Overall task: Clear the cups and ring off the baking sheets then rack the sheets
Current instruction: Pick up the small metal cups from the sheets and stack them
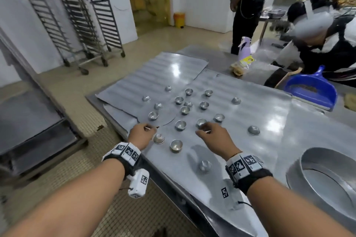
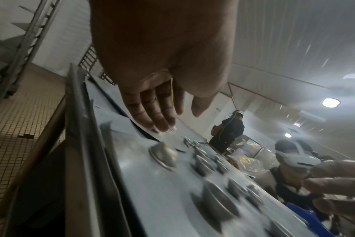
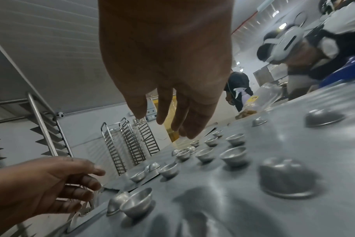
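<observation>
Several small metal cups lie scattered over the corrugated baking sheets (image 1: 260, 106) on the steel table, some upright, some upside down. My left hand (image 1: 148, 129) reaches to the near left edge of a sheet (image 2: 132, 128), its fingers extended and holding nothing, beside an upside-down cup (image 1: 159, 138). My right hand (image 1: 204, 129) hovers with straight fingers (image 3: 180, 128) just over an upright cup (image 1: 201, 122). Close below my hands sit an upright cup (image 1: 176, 145) and another cup (image 1: 205, 165). The big metal ring (image 1: 308, 159) lies at the near right.
Three empty wheeled racks (image 1: 96, 15) stand by the far left wall. A person bends over the table's far right side beside a blue dustpan (image 1: 312, 90); another stands behind. A purple spray bottle (image 1: 243, 48) and a plastic bag (image 1: 240, 67) sit at the far edge.
</observation>
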The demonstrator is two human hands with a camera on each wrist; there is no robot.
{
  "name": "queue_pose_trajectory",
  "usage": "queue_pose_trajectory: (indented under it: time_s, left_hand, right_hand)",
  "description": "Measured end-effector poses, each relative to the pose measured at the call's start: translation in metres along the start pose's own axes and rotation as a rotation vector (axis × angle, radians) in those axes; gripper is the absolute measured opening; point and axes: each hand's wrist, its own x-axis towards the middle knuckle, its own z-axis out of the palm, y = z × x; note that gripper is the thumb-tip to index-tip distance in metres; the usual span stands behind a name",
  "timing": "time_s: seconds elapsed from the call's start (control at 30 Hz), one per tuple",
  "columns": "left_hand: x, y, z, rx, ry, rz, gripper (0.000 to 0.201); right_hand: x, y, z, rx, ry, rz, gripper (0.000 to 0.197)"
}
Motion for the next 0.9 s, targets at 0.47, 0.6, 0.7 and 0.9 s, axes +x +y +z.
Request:
queue_pose_trajectory:
  time_s: [0.47, 0.6, 0.7, 0.9]
  left_hand:
    - [0.173, -0.049, -0.041, 0.129, -0.149, -0.121, 0.045]
    - [0.184, -0.058, -0.032, 0.053, -0.183, -0.178, 0.060]
    - [0.190, -0.062, -0.026, -0.021, -0.155, -0.192, 0.063]
    - [0.194, -0.071, -0.023, -0.170, -0.175, -0.162, 0.038]
  right_hand:
    - [0.150, -0.059, 0.107, -0.095, -0.106, 0.100, 0.034]
    - [0.166, -0.062, 0.120, -0.108, -0.143, 0.100, 0.041]
    - [0.176, -0.070, 0.131, -0.156, -0.183, 0.065, 0.052]
    - [0.195, -0.085, 0.161, -0.298, -0.283, -0.006, 0.073]
